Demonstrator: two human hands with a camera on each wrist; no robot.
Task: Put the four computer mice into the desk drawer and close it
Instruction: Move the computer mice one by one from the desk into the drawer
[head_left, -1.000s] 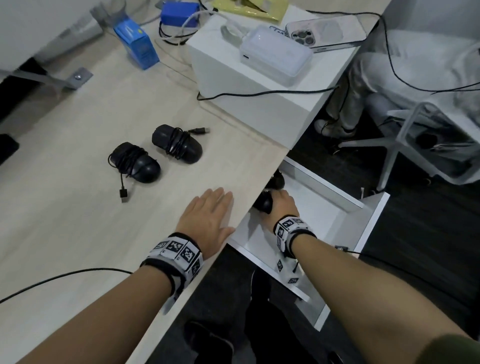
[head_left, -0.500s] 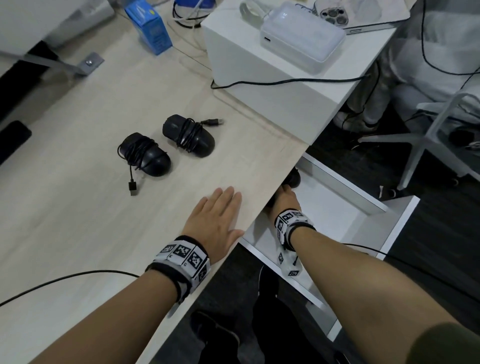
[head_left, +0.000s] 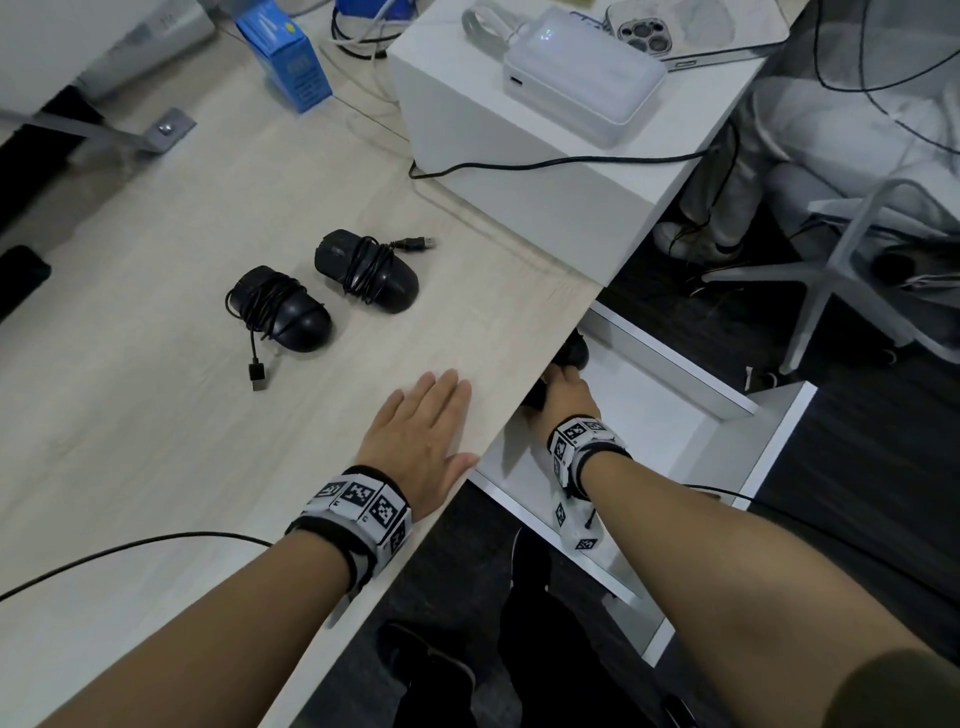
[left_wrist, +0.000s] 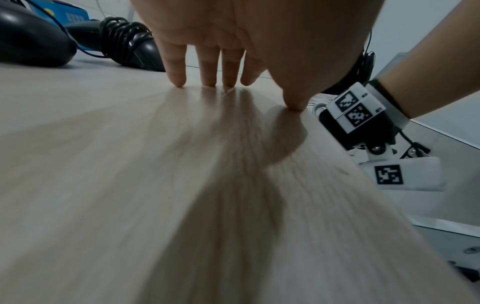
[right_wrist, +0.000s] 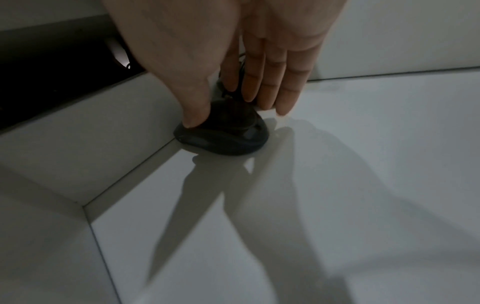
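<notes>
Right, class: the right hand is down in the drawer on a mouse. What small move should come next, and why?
Probably let go and lift the right hand out: the mouse already sits on the drawer floor by its wall, and two mice wait on the desk.

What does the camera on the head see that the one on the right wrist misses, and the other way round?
Only the head view shows the two corded mice on the desk, the left hand flat beside them, and the phone. Only the right wrist view shows the thumb and fingers around a mouse set against the drawer's wall. Both show the right hand inside the white drawer.
</notes>
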